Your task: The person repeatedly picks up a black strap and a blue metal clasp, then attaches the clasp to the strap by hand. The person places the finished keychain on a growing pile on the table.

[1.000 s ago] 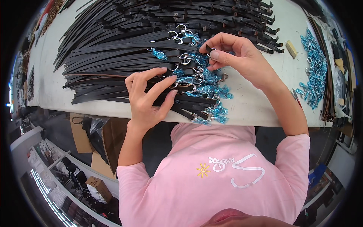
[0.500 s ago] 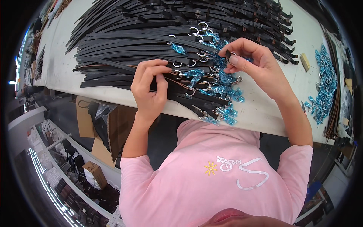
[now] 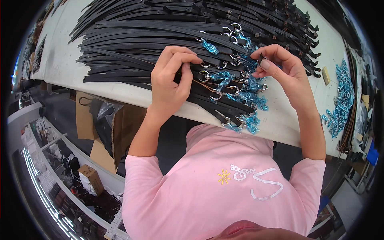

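Over the middle of the strap pile, my left hand point(image 3: 172, 82) has its fingers curled and thumb drawn in close to them. Its fingertips are beside a metal ring, and whatever they grip is hidden. My right hand point(image 3: 286, 74) pinches the end of a small black strap point(image 3: 261, 59) between thumb and fingers, above the pile's right end. Beneath both hands lie several flat black straps point(image 3: 120, 44) side by side. Silver rings and snap hooks wrapped in blue plastic point(image 3: 222, 78) are at their right ends.
More black straps with bent, upturned ends point(image 3: 296, 44) cover the far side of the white table point(image 3: 288, 128). A heap of blue-wrapped hooks point(image 3: 340, 96) lies at the right, near a small yellowish block point(image 3: 325, 76). Below the table's left edge stands an open cardboard box point(image 3: 130, 128).
The whole view has shifted, so table and straps appear farther right. My left thumb has come up closer to its fingers. My right hand still pinches the strap end.
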The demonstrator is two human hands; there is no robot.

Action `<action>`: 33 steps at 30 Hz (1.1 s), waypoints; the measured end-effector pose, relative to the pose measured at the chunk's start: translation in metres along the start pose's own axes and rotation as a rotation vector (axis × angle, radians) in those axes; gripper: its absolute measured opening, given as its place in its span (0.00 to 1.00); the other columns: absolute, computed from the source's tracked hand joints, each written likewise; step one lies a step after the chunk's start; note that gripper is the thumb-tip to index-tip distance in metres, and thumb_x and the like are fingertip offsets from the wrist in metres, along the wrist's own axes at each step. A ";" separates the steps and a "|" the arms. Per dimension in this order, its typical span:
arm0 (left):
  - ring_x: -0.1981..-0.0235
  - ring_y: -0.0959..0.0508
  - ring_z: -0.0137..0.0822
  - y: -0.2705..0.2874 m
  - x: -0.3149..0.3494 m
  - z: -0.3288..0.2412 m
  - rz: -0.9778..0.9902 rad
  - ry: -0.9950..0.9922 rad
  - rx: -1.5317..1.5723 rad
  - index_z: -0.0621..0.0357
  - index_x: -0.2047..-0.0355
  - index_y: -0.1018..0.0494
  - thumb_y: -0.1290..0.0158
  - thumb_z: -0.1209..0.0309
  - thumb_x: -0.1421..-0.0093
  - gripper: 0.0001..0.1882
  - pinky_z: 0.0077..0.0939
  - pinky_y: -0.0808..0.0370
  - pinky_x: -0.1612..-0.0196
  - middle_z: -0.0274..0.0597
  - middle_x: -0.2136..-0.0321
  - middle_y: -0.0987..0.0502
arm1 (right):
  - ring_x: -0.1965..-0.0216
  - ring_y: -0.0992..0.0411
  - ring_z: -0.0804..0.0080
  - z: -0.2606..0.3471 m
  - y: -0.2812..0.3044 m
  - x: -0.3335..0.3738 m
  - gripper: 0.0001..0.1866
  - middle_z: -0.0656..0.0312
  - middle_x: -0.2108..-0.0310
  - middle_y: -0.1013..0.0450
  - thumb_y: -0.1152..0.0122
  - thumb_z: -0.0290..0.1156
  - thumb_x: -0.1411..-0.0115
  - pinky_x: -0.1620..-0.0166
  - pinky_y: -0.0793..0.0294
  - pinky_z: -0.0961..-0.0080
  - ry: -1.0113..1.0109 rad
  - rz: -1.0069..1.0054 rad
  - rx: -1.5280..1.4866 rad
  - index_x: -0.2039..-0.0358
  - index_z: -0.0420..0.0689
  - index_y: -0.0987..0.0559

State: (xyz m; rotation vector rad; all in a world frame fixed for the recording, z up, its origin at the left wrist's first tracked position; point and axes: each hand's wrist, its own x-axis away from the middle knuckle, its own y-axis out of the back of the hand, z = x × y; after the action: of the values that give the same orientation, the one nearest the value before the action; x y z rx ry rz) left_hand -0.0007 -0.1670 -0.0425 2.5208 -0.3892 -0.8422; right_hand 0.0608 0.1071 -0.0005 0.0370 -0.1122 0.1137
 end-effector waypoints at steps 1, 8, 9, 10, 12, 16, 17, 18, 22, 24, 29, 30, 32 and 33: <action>0.60 0.23 0.40 0.003 0.002 0.000 -0.003 0.029 0.047 0.60 0.66 0.21 0.49 0.88 0.48 0.13 0.28 0.27 0.59 0.40 0.64 0.21 | 0.60 0.24 0.80 0.001 0.000 0.001 0.11 0.62 0.54 0.22 0.41 0.29 0.32 0.53 0.18 0.77 -0.003 0.000 -0.007 0.52 0.38 0.21; 0.49 0.26 0.43 0.023 0.013 -0.010 0.178 -0.043 -0.125 0.58 0.60 0.20 0.43 0.79 0.52 0.17 0.36 0.35 0.42 0.43 0.51 0.21 | 0.59 0.25 0.81 -0.001 0.003 0.000 0.11 0.63 0.54 0.22 0.41 0.29 0.32 0.53 0.18 0.77 -0.015 -0.007 0.034 0.52 0.40 0.21; 0.48 0.26 0.43 0.023 0.013 -0.011 0.197 -0.055 -0.139 0.58 0.59 0.20 0.43 0.79 0.52 0.18 0.36 0.35 0.42 0.43 0.50 0.22 | 0.59 0.25 0.81 -0.002 0.002 0.000 0.11 0.64 0.54 0.22 0.41 0.30 0.32 0.53 0.19 0.77 -0.014 -0.008 0.044 0.52 0.40 0.21; 0.46 0.28 0.43 0.024 0.016 -0.011 0.212 -0.038 -0.140 0.57 0.58 0.20 0.42 0.79 0.52 0.18 0.37 0.34 0.43 0.43 0.48 0.23 | 0.59 0.25 0.81 -0.002 0.002 0.000 0.11 0.64 0.54 0.22 0.41 0.30 0.32 0.53 0.19 0.77 -0.012 -0.010 0.055 0.52 0.40 0.21; 0.47 0.28 0.43 0.023 0.018 -0.003 0.208 -0.051 -0.131 0.57 0.58 0.20 0.42 0.79 0.52 0.18 0.36 0.34 0.43 0.43 0.50 0.23 | 0.59 0.25 0.81 -0.003 0.001 0.000 0.11 0.64 0.55 0.22 0.41 0.30 0.32 0.54 0.19 0.77 -0.008 -0.010 0.070 0.52 0.41 0.21; 0.50 0.29 0.43 0.018 0.016 -0.005 0.183 -0.033 -0.135 0.57 0.59 0.19 0.42 0.79 0.50 0.16 0.35 0.33 0.46 0.40 0.56 0.23 | 0.60 0.26 0.81 -0.004 0.002 0.000 0.10 0.64 0.55 0.22 0.41 0.30 0.32 0.54 0.21 0.78 -0.005 -0.006 0.088 0.53 0.41 0.20; 0.51 0.29 0.42 0.018 0.015 -0.005 0.189 -0.058 -0.149 0.57 0.59 0.19 0.42 0.80 0.49 0.16 0.35 0.33 0.46 0.40 0.57 0.23 | 0.60 0.26 0.81 -0.005 0.002 0.000 0.10 0.65 0.55 0.22 0.41 0.30 0.32 0.54 0.21 0.78 -0.004 -0.006 0.091 0.53 0.41 0.20; 0.52 0.29 0.42 0.017 0.014 -0.004 0.195 -0.083 -0.162 0.57 0.59 0.18 0.42 0.80 0.49 0.16 0.34 0.33 0.47 0.39 0.58 0.23 | 0.60 0.26 0.81 -0.005 0.003 0.001 0.10 0.65 0.55 0.22 0.41 0.30 0.33 0.55 0.21 0.79 -0.003 0.000 0.098 0.53 0.40 0.20; 0.52 0.29 0.42 0.013 0.008 -0.006 0.214 -0.116 -0.206 0.56 0.60 0.17 0.44 0.83 0.47 0.15 0.35 0.32 0.49 0.39 0.59 0.23 | 0.61 0.27 0.82 -0.007 0.004 -0.001 0.11 0.65 0.57 0.22 0.41 0.29 0.33 0.55 0.23 0.80 0.023 0.007 0.120 0.53 0.39 0.20; 0.54 0.29 0.41 0.010 0.009 -0.004 0.180 -0.123 -0.226 0.54 0.60 0.18 0.43 0.82 0.47 0.15 0.34 0.34 0.50 0.38 0.60 0.23 | 0.62 0.27 0.83 -0.005 0.003 -0.002 0.12 0.66 0.59 0.22 0.42 0.28 0.34 0.55 0.22 0.81 0.051 0.014 0.158 0.52 0.39 0.20; 0.56 0.27 0.40 0.003 0.005 -0.008 0.083 -0.079 -0.143 0.56 0.60 0.18 0.41 0.80 0.46 0.13 0.32 0.32 0.52 0.39 0.59 0.23 | 0.63 0.26 0.82 -0.002 0.003 0.003 0.12 0.66 0.60 0.22 0.42 0.29 0.33 0.56 0.23 0.81 0.097 0.027 0.192 0.52 0.39 0.20; 0.56 0.26 0.40 0.002 0.000 -0.011 0.062 -0.072 -0.108 0.57 0.59 0.19 0.41 0.80 0.45 0.13 0.31 0.31 0.52 0.40 0.59 0.23 | 0.62 0.26 0.82 0.000 0.004 0.004 0.12 0.65 0.58 0.22 0.41 0.30 0.33 0.56 0.22 0.80 0.091 0.047 0.203 0.52 0.40 0.20; 0.55 0.25 0.40 0.001 -0.014 -0.021 0.047 -0.081 -0.059 0.58 0.58 0.19 0.42 0.80 0.44 0.12 0.30 0.28 0.51 0.43 0.58 0.23 | 0.60 0.27 0.82 -0.001 0.004 0.005 0.12 0.65 0.57 0.22 0.40 0.31 0.32 0.56 0.23 0.81 0.136 0.060 0.223 0.52 0.41 0.20; 0.54 0.25 0.40 0.001 -0.023 -0.026 0.057 -0.113 -0.072 0.58 0.57 0.19 0.41 0.79 0.44 0.13 0.30 0.29 0.51 0.43 0.56 0.23 | 0.62 0.26 0.82 0.000 0.001 0.005 0.12 0.65 0.59 0.22 0.41 0.30 0.32 0.56 0.23 0.81 0.177 0.050 0.216 0.52 0.40 0.20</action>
State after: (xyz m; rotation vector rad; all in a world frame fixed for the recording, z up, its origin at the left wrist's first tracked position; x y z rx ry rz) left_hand -0.0025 -0.1502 -0.0126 2.3919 -0.4567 -0.9618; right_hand 0.0657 0.1087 0.0003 0.2393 0.0763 0.1784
